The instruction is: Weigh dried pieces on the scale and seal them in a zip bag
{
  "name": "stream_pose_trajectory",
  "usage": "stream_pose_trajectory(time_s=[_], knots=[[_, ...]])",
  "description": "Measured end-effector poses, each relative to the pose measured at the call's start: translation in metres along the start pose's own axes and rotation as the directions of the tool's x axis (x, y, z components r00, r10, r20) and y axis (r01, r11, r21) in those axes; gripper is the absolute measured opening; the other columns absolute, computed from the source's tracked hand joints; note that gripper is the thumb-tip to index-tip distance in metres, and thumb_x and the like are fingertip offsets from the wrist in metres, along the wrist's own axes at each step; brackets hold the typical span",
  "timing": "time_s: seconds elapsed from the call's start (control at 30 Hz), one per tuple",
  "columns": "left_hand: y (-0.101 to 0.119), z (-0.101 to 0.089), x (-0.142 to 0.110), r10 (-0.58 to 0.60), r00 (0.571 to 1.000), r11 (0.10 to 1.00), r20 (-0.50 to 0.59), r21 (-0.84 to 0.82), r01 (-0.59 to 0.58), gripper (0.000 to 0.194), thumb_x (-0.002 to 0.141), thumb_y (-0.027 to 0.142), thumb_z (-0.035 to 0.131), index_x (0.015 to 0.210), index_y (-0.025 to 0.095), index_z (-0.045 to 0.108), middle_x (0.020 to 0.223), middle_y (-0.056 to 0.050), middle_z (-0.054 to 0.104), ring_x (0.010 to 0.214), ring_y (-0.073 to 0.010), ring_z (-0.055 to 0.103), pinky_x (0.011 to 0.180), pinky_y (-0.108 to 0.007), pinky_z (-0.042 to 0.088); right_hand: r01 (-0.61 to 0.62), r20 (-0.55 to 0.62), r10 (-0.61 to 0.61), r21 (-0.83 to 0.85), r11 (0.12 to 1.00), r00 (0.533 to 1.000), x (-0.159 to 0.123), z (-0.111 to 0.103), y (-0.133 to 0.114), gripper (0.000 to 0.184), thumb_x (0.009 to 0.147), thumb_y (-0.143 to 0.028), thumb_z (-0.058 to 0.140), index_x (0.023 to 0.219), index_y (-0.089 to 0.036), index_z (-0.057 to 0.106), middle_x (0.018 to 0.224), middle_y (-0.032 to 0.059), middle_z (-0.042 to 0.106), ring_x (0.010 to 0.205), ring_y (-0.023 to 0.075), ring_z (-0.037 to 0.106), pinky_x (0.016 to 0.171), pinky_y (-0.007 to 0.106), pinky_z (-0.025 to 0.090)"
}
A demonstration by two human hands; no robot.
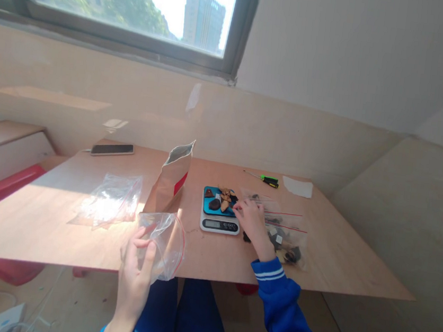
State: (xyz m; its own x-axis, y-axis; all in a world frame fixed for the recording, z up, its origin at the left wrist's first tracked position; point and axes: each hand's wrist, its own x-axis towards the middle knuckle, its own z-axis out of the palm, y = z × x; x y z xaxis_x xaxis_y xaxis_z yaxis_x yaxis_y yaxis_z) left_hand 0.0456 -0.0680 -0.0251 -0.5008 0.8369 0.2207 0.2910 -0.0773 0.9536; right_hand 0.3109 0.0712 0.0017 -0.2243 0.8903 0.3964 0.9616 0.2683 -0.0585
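Observation:
My left hand (137, 260) is closed on a clear zip bag (167, 242) with a red seal line, held at the table's front edge. At the kitchen scale (220, 225), my right hand (253, 217) has its fingers pinched together at the right side of the blue weighing plate (205, 207). Dried brown slices (226, 198) and a dark round piece (214, 204) lie on that plate. What the right fingertips hold, if anything, is too small to make out. The numbers on the scale's display cannot be read.
Filled clear bags (289, 251) lie right of the scale. A brown paper bag (169, 181) stands open-topped to its left. Flat clear bags (113, 199), a phone (112, 149), a screwdriver (268, 180) and white paper (298, 187) also lie on the table (338, 264).

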Motion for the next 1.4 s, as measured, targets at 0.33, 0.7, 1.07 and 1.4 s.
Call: stream_pose_trajectory(time_s=[0.33,0.7,1.07,1.4], knots=[[-0.008,0.001,0.000,-0.096,0.995,0.995,0.013,0.005,0.096,0.033,0.083,0.056,0.049,0.081,0.023,0.051,0.126,-0.010,0.055,0.126,-0.0317,0.045,0.106,-0.053,0.032,-0.084,0.009,0.087,0.362,0.928,0.996,-0.085,-0.005,-0.013,0.020,0.093,-0.025,0.045,0.094,-0.023,0.065,0.093,0.0036,0.068,0.085,0.0211,0.062,0.080,0.035,0.035],[0.001,0.000,-0.002,-0.090,0.996,0.995,0.024,0.047,0.088,0.036,0.082,0.058,0.047,0.079,0.023,0.051,0.120,-0.009,0.058,0.121,-0.0319,0.047,0.103,-0.052,0.035,-0.251,0.123,0.223,0.608,0.753,0.967,-0.158,-0.009,-0.048,0.023,0.093,-0.030,0.044,0.090,-0.023,0.066,0.087,0.0041,0.066,0.080,0.0191,0.063,0.074,0.031,0.048],[0.003,0.002,-0.002,-0.050,0.999,0.998,0.021,0.040,0.049,0.036,0.082,0.058,0.048,0.078,0.023,0.052,0.118,-0.008,0.060,0.121,-0.0304,0.048,0.104,-0.048,0.034,-0.242,0.094,0.234,0.613,0.753,0.968,-0.169,-0.012,-0.051,0.025,0.093,-0.034,0.045,0.088,-0.025,0.068,0.087,0.0057,0.068,0.080,0.0205,0.065,0.073,0.031,0.053],[0.000,0.001,-0.002,-0.063,0.998,0.996,0.026,0.060,0.061,0.036,0.082,0.059,0.048,0.078,0.023,0.052,0.113,-0.008,0.060,0.118,-0.0306,0.050,0.102,-0.049,0.037,-0.242,0.118,0.218,0.638,0.731,0.969,-0.171,-0.009,-0.056,0.025,0.094,-0.032,0.043,0.090,-0.024,0.067,0.089,0.0074,0.066,0.086,0.0217,0.065,0.076,0.033,0.055]])
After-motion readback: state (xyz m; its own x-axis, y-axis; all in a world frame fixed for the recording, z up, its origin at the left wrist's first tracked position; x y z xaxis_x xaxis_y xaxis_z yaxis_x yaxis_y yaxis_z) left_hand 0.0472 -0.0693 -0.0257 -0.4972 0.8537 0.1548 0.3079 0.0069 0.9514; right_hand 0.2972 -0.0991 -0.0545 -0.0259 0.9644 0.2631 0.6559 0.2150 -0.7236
